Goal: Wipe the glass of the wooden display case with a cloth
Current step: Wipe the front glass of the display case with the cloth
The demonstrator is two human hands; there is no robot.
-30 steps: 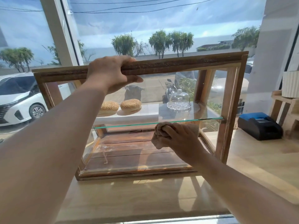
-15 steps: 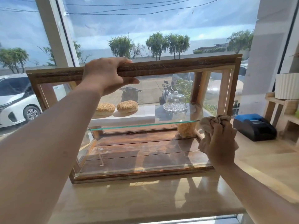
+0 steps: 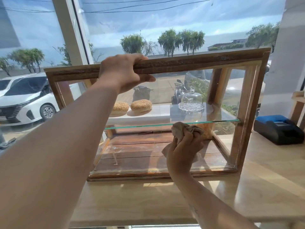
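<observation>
The wiping step is under way. The wooden display case (image 3: 198, 61) stands on the pale bench (image 3: 264, 179) in front of a large window, its long glazed side facing the person. The left hand (image 3: 122, 71) steadies it from above, fingers curled over the top rail and the thumb laid along the rail's near face. The right hand (image 3: 183, 152) has its fingers closed round a bunched tan cloth (image 3: 179, 129) and appears to press it against the front glass (image 3: 148, 151), low on the pane and right of centre, with the top of the wad level with the edge of the inner glass shelf (image 3: 148, 126). Whitish streaks show on the lower left part of the pane, so that area looks to be unfinished, as far as can be judged; the upper half cannot be read for smears against the bright view outside. The next move seems to call for a firm sideways pass to the left across the lower pane, flat pressure on the cloth, and a continued grip on the rail so that the case does not slide on the bench. Two seeded buns (image 3: 141, 105) and a glass dome (image 3: 191, 100) sit behind the pane at shelf level and need no handling. A black and blue device (image 3: 279, 129) sits on the bench just right of the case.
</observation>
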